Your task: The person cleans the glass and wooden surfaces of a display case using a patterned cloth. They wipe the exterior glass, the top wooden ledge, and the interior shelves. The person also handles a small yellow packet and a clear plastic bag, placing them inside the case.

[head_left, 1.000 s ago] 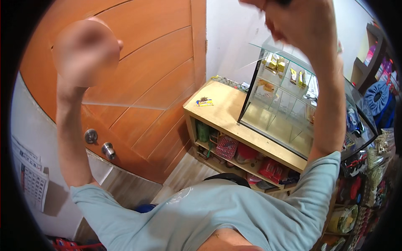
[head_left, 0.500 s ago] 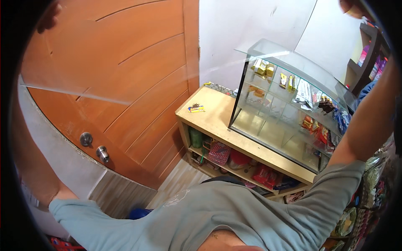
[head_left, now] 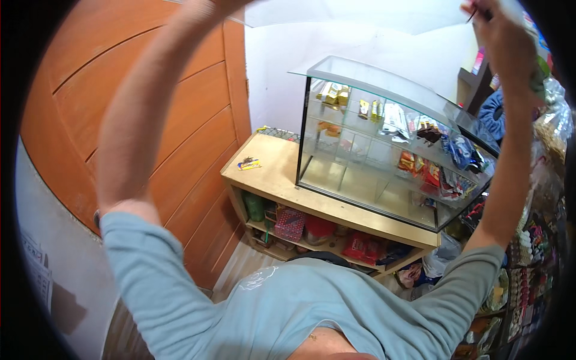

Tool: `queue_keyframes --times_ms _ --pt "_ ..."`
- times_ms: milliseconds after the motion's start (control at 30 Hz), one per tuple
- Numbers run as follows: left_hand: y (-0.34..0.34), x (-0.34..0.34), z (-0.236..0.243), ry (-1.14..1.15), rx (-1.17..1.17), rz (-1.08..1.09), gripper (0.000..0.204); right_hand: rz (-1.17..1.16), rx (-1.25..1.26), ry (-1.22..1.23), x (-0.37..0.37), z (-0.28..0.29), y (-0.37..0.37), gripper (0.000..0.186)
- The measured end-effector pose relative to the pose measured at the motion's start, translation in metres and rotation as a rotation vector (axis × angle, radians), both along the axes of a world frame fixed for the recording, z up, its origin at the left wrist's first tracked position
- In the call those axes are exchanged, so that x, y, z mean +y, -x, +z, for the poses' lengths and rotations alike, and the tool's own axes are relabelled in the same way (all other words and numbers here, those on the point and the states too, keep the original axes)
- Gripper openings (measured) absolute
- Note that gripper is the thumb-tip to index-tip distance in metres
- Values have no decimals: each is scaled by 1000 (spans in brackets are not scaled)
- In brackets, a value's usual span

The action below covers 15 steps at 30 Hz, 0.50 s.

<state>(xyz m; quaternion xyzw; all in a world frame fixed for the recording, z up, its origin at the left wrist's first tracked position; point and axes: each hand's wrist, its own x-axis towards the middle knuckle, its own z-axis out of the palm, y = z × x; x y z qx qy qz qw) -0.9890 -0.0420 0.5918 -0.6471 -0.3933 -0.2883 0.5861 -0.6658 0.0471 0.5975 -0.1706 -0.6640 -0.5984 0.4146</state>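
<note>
Both my arms are raised. My left hand (head_left: 223, 5) is cut off by the top edge, so its fingers do not show. Near the upper right, my right hand (head_left: 505, 45) has its fingers closed around something small and dark that I cannot make out. A clear, pale sheet (head_left: 336, 11) stretches along the top between my hands; whether either hand grips it cannot be seen. Below stands a glass display case (head_left: 372, 156) with packets on its shelves. It rests on a wooden shelf unit (head_left: 273, 174), where a small yellow and blue packet (head_left: 249, 164) lies at the left end.
An orange-brown wooden door (head_left: 198, 150) is on the left, beside a pale wall. Inside the shelf unit are a green bottle (head_left: 254, 207), a pink patterned box (head_left: 290, 224) and a red packet (head_left: 364, 247). Hanging packaged goods (head_left: 522, 270) crowd the right side.
My view has shifted, so the display case appears farther left. My left arm has swung inward to the right, and more of my right hand shows. The clear sheet's edge has moved up.
</note>
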Motion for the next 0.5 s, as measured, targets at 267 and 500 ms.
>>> queue_keyframes --times_ms 267,500 --pt "-20 143 -101 -117 168 -59 8 36 86 -80 105 -103 -14 9" --pt "-46 167 -151 -12 104 -243 10 -43 4 137 121 -153 -36 13"
